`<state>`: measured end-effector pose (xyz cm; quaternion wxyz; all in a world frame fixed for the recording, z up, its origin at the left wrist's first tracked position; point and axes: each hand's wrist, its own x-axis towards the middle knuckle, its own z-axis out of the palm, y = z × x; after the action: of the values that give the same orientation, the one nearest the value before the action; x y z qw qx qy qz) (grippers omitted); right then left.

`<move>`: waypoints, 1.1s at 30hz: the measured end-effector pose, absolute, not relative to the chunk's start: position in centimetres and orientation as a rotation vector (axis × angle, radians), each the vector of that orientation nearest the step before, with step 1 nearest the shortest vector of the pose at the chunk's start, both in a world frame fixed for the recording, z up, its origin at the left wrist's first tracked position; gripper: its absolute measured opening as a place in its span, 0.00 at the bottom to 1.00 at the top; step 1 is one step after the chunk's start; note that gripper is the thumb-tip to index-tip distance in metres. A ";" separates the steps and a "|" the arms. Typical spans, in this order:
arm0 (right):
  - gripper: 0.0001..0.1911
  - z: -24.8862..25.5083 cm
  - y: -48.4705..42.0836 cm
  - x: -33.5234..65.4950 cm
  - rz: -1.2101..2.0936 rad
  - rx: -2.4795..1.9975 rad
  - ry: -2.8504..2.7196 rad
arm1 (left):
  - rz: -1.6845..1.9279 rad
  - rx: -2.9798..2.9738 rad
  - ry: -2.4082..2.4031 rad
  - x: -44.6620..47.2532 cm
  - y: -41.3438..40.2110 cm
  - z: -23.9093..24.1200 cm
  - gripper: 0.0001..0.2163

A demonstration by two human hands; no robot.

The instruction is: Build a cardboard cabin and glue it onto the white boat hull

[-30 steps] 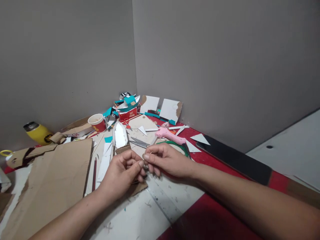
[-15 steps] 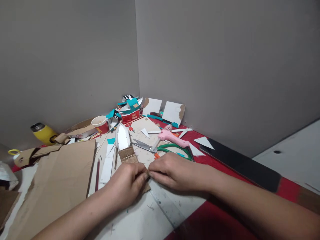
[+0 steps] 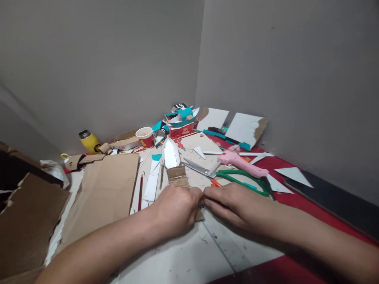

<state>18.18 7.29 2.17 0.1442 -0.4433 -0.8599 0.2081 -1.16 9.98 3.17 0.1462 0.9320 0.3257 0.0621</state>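
My left hand [image 3: 180, 207] is closed, its fingers pinched over a brown corrugated cardboard piece [image 3: 177, 175]. Thin pale strands cross the part showing above the knuckles. A brown cardboard corner also shows below the same hand; whether it is one piece is hidden. My right hand [image 3: 227, 201] is pinched closed, its fingertips meeting those of the left. What lies between them is too small and covered to make out. Beyond the hands are green-handled scissors [image 3: 242, 176], partly open, and a pink glue gun [image 3: 241, 161] lying across them. A white boat-shaped paper piece [image 3: 171, 154] touches the cardboard's far edge.
A large cardboard sheet [image 3: 103, 193] and a dark red pencil [image 3: 140, 193] lie left. Farther back are a paper cup [image 3: 145, 138], a yellow bottle [image 3: 89, 142] and a red box [image 3: 182, 130]. A clear ruler [image 3: 222, 244] runs nearby. Grey walls [image 3: 266, 71] bound the table.
The view has swung left, so everything sits farther right in the picture. Both hands stay pinched together at the cardboard, the left now turned more knuckles-up.
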 end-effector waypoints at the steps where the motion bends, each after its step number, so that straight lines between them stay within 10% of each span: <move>1: 0.11 2.0 7.2 18.0 0.597 -1.293 -2.454 | 0.185 2.702 0.949 -1.2 9.9 3.2 0.05; 18: 0.05 1.8 6.4 16.4 0.315 -1.563 -2.254 | 0.616 2.020 1.039 0.0 10.7 3.5 0.13; 27: 0.11 3.0 8.9 18.9 0.499 -1.414 -1.503 | 0.622 2.651 0.502 -0.5 6.3 3.8 0.08; 33: 0.09 3.1 8.8 19.0 0.497 -1.214 -1.719 | 1.044 2.251 1.212 -1.9 14.0 10.6 0.06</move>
<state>18.97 8.84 3.11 0.4702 -0.4956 -0.7015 0.2028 -1.90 13.95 10.58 0.1890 0.8004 0.4311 0.3712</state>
